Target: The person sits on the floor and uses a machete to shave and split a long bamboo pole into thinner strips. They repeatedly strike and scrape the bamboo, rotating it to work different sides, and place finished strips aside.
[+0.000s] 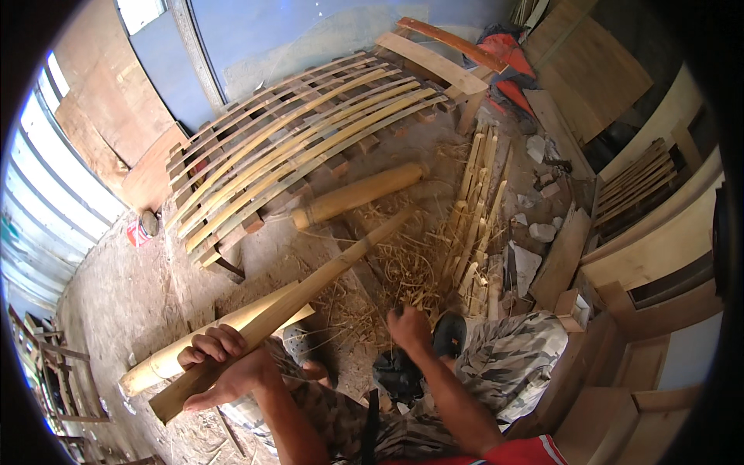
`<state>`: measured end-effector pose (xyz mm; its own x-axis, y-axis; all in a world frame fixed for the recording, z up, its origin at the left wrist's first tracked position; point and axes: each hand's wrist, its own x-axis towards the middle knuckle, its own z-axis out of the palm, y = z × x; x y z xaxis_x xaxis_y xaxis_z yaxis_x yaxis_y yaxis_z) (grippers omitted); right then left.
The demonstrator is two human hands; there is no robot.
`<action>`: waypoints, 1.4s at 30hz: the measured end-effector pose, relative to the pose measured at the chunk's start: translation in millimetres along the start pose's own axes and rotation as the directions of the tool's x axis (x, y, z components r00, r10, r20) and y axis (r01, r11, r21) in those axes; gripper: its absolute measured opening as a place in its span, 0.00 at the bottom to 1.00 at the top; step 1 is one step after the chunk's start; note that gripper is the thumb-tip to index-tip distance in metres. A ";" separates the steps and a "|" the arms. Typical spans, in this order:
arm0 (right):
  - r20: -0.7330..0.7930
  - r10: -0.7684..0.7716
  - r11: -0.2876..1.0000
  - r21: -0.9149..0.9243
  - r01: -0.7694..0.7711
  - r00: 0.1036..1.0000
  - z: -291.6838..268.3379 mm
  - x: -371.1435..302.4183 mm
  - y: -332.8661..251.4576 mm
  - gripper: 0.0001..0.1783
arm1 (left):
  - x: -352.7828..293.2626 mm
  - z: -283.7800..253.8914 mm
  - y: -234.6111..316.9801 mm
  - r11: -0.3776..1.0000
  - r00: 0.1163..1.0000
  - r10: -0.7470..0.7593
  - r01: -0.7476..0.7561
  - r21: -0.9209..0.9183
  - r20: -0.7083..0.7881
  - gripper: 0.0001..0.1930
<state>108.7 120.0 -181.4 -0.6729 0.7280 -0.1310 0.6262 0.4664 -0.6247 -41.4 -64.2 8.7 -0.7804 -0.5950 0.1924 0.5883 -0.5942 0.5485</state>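
My left hand (232, 368) is wrapped round the near end of a long split bamboo slat (322, 277), thumb along its side. The slat slants away to the right, its far end over the shavings. My right hand (409, 328) is closed in a fist between my knees, beside the slat. A thin dark blade (377, 288), probably a knife's, reaches from that fist toward the slat; it is blurred and its handle is hidden. Below the slat lies a thicker pale bamboo piece (172, 358). A whole bamboo length (360, 194) rests farther off.
Curled bamboo shavings (407, 267) cover the ground ahead. Split bamboo strips (474, 213) lie to the right, near broken stones (541, 232). A slatted bamboo frame (310, 128) stands at the back. Wooden furniture parts (620, 341) crowd the right; sandals (449, 335) are on my feet.
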 end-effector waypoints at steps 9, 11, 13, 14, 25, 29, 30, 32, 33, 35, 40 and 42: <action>-0.093 -0.447 0.880 0.129 0.456 0.889 0.1 -55.2 -67.2 0.11 | 3.5 -2.1 -3.6 1.000 1.000 0.001 -0.001 0.009 0.005 0.42; -0.159 -0.381 0.914 0.086 0.397 0.911 19.5 -36.0 -42.2 0.12 | -0.7 -2.6 -3.6 1.000 1.000 -0.010 0.010 -0.009 0.028 0.42; -0.007 -0.104 0.990 0.098 0.104 0.995 31.6 -8.6 -17.9 0.14 | -1.3 -3.4 -2.7 1.000 1.000 -0.004 0.005 -0.011 0.023 0.42; 0.063 0.037 0.996 0.084 -0.042 0.997 26.2 3.5 -16.2 0.15 | -1.5 -2.4 -4.3 1.000 1.000 -0.002 0.003 -0.019 0.018 0.42; -0.035 -0.234 0.969 0.079 0.236 0.972 18.5 10.0 -34.8 0.13 | 4.1 2.5 -27.4 0.993 0.975 -0.042 0.064 0.095 -0.217 0.43; -0.143 -0.411 0.906 0.045 0.421 0.900 19.1 -7.8 -48.4 0.14 | 8.4 -1.4 -26.8 0.996 0.989 -0.007 0.019 0.081 -0.151 0.43; -0.189 -0.455 0.880 0.055 0.472 0.870 19.9 -8.9 -46.5 0.14 | 8.9 -0.1 -25.8 0.996 0.987 0.006 0.008 0.092 -0.158 0.43; -0.031 -0.202 0.977 0.056 0.204 0.979 30.2 17.1 -9.5 0.15 | 4.2 2.7 -23.9 0.993 0.987 0.009 0.009 0.114 -0.162 0.43; 0.036 -0.068 0.997 0.037 0.066 0.997 29.3 29.4 3.4 0.16 | 2.7 4.3 -25.5 0.994 0.987 -0.016 0.033 0.102 -0.161 0.43; -0.002 -0.120 0.993 -0.015 0.120 0.993 26.6 21.3 -14.0 0.16 | 7.7 -5.9 -26.6 0.993 0.985 -0.019 0.038 0.108 -0.173 0.43; 0.001 -0.267 0.964 0.023 0.266 0.964 21.6 9.4 -34.8 0.17 | 3.2 -2.0 -23.1 0.991 0.985 -0.014 0.037 0.130 -0.173 0.43; 0.068 -0.196 0.979 0.064 0.191 0.978 14.6 29.8 -28.0 0.17 | 8.5 -1.6 -28.3 0.990 0.979 -0.010 0.038 0.133 -0.203 0.42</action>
<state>65.4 121.3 -179.1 -0.8074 0.5871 -0.0580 0.4595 0.5641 -0.6860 -64.3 -53.3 -6.5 -0.7268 -0.6866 0.0176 0.5252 -0.5390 0.6585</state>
